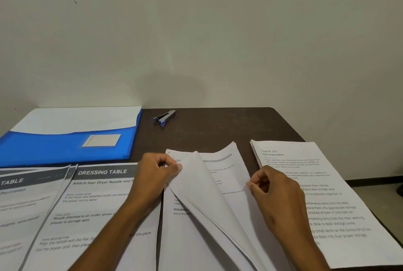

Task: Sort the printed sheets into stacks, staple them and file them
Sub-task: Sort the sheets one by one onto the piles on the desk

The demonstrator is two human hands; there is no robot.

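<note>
A middle stack of printed sheets [220, 161] lies on the dark table, its top pages lifted and curled. My left hand [154, 174] pinches the raised corner of the lifted pages [196, 183]. My right hand [277, 198] pinches the right edge of the same stack. To the left lie a "Dressing Table" sheet [96, 205] and another sheet [21, 205] overlapping it. On the right sits a "Desk Organization" stack [327, 194]. A blue folder [65, 144] with white paper inside rests at the back left. A small stapler [164, 116] lies near the wall.
The dark brown table [218, 126] stands against a plain wall. Its right edge runs diagonally past the right stack, with floor beyond [375, 192]. Bare tabletop shows between the stapler and the stacks.
</note>
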